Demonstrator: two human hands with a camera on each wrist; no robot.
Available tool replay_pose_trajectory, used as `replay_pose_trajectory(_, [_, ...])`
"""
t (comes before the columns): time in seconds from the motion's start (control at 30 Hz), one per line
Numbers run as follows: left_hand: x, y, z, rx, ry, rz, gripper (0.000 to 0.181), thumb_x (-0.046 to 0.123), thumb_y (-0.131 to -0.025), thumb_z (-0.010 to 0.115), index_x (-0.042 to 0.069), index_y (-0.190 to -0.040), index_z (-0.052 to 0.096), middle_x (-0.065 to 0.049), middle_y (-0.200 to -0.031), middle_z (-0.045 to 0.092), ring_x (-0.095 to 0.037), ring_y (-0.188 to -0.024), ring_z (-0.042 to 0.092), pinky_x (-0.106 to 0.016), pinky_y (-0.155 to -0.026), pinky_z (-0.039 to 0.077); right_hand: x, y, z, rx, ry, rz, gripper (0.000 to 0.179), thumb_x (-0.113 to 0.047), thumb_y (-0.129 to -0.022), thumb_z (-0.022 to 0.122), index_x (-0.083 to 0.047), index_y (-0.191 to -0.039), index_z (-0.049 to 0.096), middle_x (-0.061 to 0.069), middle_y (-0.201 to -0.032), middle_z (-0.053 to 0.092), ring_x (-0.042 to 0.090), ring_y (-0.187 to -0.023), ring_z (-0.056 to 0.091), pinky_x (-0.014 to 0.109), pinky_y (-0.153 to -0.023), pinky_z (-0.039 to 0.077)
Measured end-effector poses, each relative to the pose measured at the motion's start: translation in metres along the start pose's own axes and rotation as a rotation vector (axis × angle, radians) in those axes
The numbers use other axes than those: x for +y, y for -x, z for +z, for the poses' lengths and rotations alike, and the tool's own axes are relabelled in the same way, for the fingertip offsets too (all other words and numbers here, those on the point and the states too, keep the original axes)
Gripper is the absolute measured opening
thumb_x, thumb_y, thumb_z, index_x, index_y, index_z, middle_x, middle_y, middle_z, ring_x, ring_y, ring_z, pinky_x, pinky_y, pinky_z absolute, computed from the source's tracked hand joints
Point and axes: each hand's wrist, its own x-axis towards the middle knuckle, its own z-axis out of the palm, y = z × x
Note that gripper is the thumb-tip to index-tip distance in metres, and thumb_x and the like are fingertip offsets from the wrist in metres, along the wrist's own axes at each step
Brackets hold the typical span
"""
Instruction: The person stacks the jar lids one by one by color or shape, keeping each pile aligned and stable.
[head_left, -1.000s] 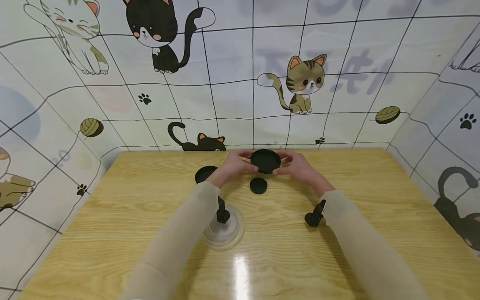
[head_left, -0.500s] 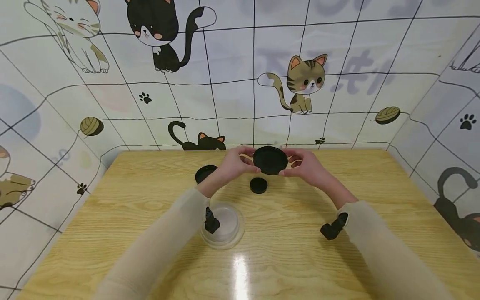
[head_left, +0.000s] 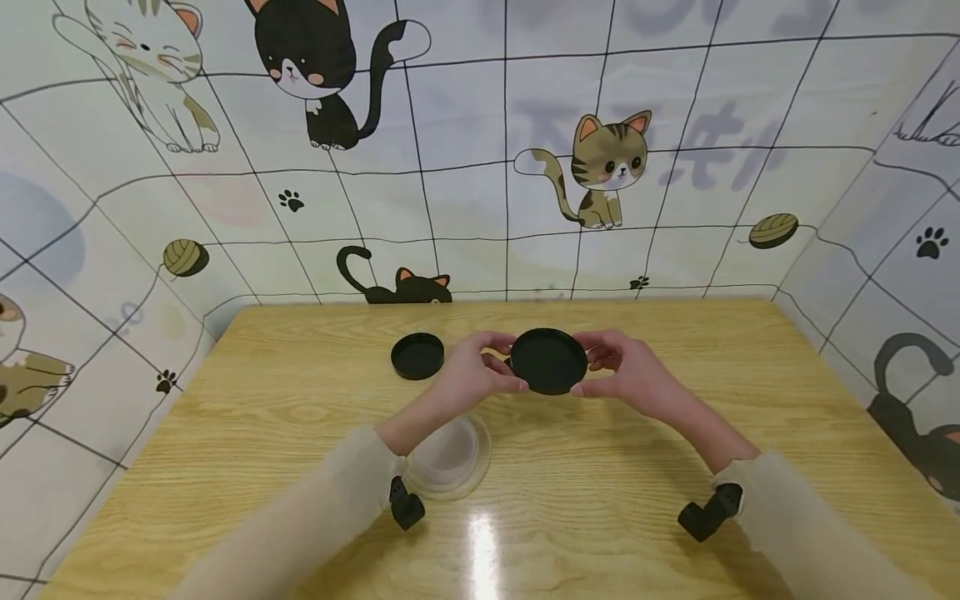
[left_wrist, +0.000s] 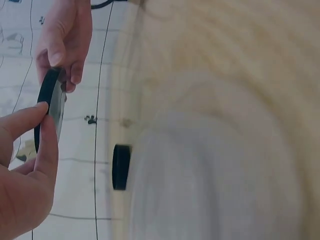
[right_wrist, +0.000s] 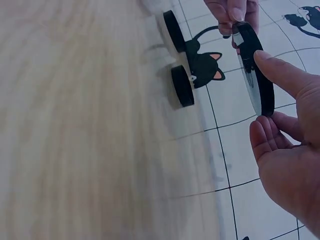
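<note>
A shallow round black dish (head_left: 549,361) is held above the table, its hollow side toward the head camera. On its left edge the fingers and thumb of my left hand (head_left: 476,375) pinch the rim. Opposite, my right hand (head_left: 632,377) grips the other edge the same way. The dish's outer face looks smooth and shiny in both wrist views. Behind it, mostly hidden in the head view, sits a smaller black disc (right_wrist: 182,86). Another black dish (head_left: 417,356) lies hollow side up left of my left hand.
Clear round plastic pieces (head_left: 447,457), stacked, stand on the wooden table (head_left: 585,533) near my left forearm. A wall covering printed with cats (head_left: 465,192) rises right behind the table's far edge. Small black cameras sit on both wrists.
Both hands have drawn the black dish from the table's far edge toward me and slightly right. It now covers the small disc, and the left dish shows whole.
</note>
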Motion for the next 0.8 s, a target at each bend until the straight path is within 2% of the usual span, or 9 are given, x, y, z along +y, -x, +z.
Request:
replay_pose_trajectory(0.17, [-0.004,0.021,0.015,0.021,0.001,-0.030,0.064,0.002,-0.077,0.089,0.001,-0.135,0.062,-0.009,-0.111,0.061,-0.015,-0.081,0.068,-0.026,-0.066,0.055,0.005,0.018,0.006,-0.036,-0.043,-0.005,0.071,-0.010,-0.081,0.089,0.007,-0.141,0.054,0.017,-0.122,0.060,0.029,-0.103,0.057,0.034,-0.094,0.051])
replay_pose_trajectory(0.37, [-0.015,0.040,0.032,0.020,0.008,-0.075,0.062,0.002,-0.078,0.089,-0.001,-0.133,0.061,-0.007,-0.113,0.061,-0.016,-0.083,0.069,-0.027,-0.066,0.056,0.017,0.033,0.015,-0.069,-0.055,0.006,0.071,-0.007,-0.078,0.090,0.010,-0.138,0.055,0.017,-0.120,0.060,0.028,-0.101,0.058,0.028,-0.090,0.053])
replay_pose_trajectory(0.57, [-0.024,0.052,0.046,0.025,0.024,-0.065,0.061,0.001,-0.076,0.090,-0.001,-0.131,0.062,-0.007,-0.107,0.063,-0.014,-0.079,0.069,-0.024,-0.062,0.051,0.025,0.046,0.019,-0.082,-0.050,0.009,0.072,-0.008,-0.076,0.092,0.010,-0.136,0.056,0.015,-0.116,0.062,0.026,-0.099,0.059,0.027,-0.087,0.054])
replay_pose_trajectory(0.8, [-0.026,0.071,0.060,0.053,0.031,-0.070,0.063,-0.003,-0.075,0.088,-0.004,-0.131,0.060,-0.010,-0.113,0.058,-0.013,-0.078,0.068,-0.021,-0.061,0.051,0.032,0.062,0.025,-0.093,-0.073,-0.020,0.072,-0.006,-0.075,0.092,0.010,-0.135,0.056,0.013,-0.112,0.063,0.020,-0.095,0.060,0.026,-0.083,0.054])
